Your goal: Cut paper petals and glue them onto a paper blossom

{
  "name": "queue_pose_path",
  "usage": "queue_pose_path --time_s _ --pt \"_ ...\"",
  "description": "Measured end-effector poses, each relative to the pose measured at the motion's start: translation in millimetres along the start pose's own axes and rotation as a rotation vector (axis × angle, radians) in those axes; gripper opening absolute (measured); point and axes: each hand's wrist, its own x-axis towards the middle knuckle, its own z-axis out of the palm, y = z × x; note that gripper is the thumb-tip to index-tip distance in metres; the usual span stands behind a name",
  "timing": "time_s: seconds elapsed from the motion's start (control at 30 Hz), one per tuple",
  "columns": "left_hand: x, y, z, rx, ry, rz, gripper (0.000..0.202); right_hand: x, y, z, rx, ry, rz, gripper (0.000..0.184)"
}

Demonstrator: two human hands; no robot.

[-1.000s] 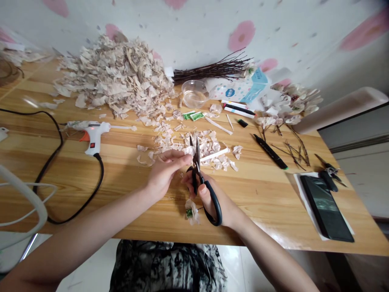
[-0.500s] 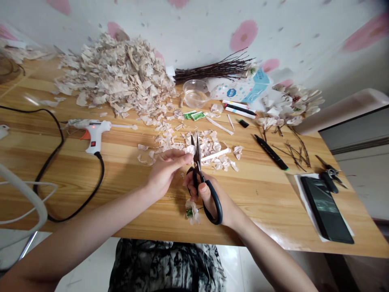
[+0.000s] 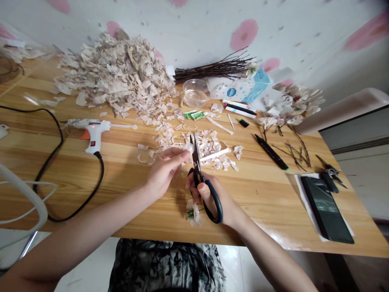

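Observation:
My right hand (image 3: 209, 196) grips black-handled scissors (image 3: 203, 182), their blades pointing away from me and slightly apart. My left hand (image 3: 165, 168) pinches a small pale petal piece (image 3: 189, 148) and holds it against the blades. Both hands hover over the wooden table (image 3: 267, 194) near its front edge. A small finished paper flower with a green base (image 3: 193, 213) lies on the table just under my right hand. Loose pale scraps (image 3: 209, 148) are scattered right behind the scissors.
A big heap of pale husk pieces (image 3: 115, 77) fills the back left. A white glue gun (image 3: 92, 132) with a black cord (image 3: 60, 162) lies at left. A clear cup (image 3: 196, 93), twigs (image 3: 212, 71), pens (image 3: 270, 152), a phone (image 3: 326, 207) and keys (image 3: 330, 174) sit to the right.
The scissor blades have closed slightly on the petal piece, and my left hand has shifted its pinch a little. Everything else on the table is unmoved.

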Motion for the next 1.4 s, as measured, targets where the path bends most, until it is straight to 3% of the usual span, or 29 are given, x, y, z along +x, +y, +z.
queue_pose_path --time_s 1.0,1.13,1.4 --pt "3 7 -2.9 0.052 -0.08 0.059 0.017 0 2 -3 -0.021 0.023 0.024 0.06" --pt "2 8 -4.6 0.183 -0.062 0.145 0.017 -3 4 -7 -0.104 0.038 -0.034 0.066" --pt "2 9 -9.6 0.374 -0.09 0.307 0.017 -5 -7 -15 -0.182 -0.072 -0.047 0.064"
